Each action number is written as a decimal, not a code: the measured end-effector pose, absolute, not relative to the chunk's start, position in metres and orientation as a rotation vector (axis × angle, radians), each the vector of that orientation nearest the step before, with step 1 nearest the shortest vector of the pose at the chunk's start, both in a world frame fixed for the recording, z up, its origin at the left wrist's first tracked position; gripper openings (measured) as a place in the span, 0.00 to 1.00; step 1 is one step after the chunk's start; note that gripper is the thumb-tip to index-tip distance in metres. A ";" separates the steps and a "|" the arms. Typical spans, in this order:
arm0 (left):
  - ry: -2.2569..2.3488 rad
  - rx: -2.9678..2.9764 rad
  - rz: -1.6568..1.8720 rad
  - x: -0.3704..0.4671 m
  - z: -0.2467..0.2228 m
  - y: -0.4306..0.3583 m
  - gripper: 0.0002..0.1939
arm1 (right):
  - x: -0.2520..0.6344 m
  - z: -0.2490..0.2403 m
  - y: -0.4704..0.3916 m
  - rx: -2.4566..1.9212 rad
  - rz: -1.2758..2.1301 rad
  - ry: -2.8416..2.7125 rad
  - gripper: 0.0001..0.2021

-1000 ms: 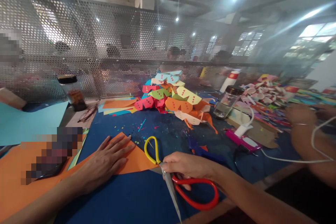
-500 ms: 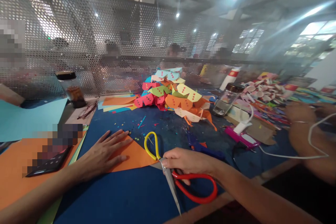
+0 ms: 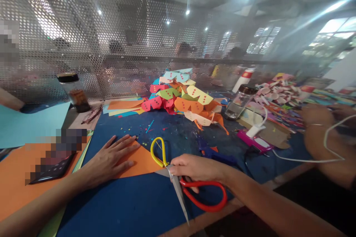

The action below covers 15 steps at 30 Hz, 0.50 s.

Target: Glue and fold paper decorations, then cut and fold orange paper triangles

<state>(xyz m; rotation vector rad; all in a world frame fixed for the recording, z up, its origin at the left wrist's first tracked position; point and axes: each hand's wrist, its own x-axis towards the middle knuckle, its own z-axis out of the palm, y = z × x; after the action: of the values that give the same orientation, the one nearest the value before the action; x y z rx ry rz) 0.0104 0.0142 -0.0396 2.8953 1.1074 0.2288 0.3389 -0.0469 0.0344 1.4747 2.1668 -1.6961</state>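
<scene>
Left hand (image 3: 111, 163) lies flat, fingers slightly spread, on an orange sheet (image 3: 142, 163); no openings show in its visible part, so it looks unfinished. Its long axis runs sideways, tapering toward the right hand (image 3: 194, 169), whose fingers close around open scissors (image 3: 178, 192) near the pivot, one blade pointing toward the person. Beyond both hands, shaped paper pieces (image 3: 191, 105) lie heaped, apparently done.

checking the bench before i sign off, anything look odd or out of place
The scissors look odd: spread wide, one yellow loop, one red loop, and the right hand grips them near the pivot, no finger through the yellow loop. Loose scraps also litter the blue table beyond the orange paper.
</scene>
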 end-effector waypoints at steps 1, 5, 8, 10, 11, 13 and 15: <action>1.110 2.897 0.229 0.010 -0.040 0.014 0.30 | 0.337 0.034 -0.047 1.475 -1.693 2.173 0.15; 1.113 2.909 0.251 0.010 -0.041 0.015 0.29 | 0.334 0.035 -0.048 1.479 -1.689 2.165 0.16; 1.132 2.914 0.261 0.014 -0.041 0.011 0.28 | 0.336 0.036 -0.050 1.493 -1.715 2.147 0.15; 1.160 2.908 0.262 0.019 -0.042 0.006 0.28 | 0.338 0.036 -0.051 1.511 -1.750 2.136 0.14; 1.174 2.905 0.275 0.021 -0.041 0.004 0.28 | 0.338 0.036 -0.052 1.521 -1.766 2.127 0.14; 1.180 2.903 0.296 0.024 -0.040 0.000 0.28 | 0.340 0.036 -0.051 1.533 -1.783 2.114 0.14; 1.163 2.903 0.290 0.023 -0.038 0.000 0.29 | 0.341 0.035 -0.051 1.532 -1.782 2.113 0.14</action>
<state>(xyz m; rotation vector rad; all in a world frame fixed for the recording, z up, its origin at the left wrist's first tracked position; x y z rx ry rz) 0.0233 0.0004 -0.0379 2.9033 1.1626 0.2898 0.3407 -0.0510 0.0355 1.5317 2.1132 -1.7823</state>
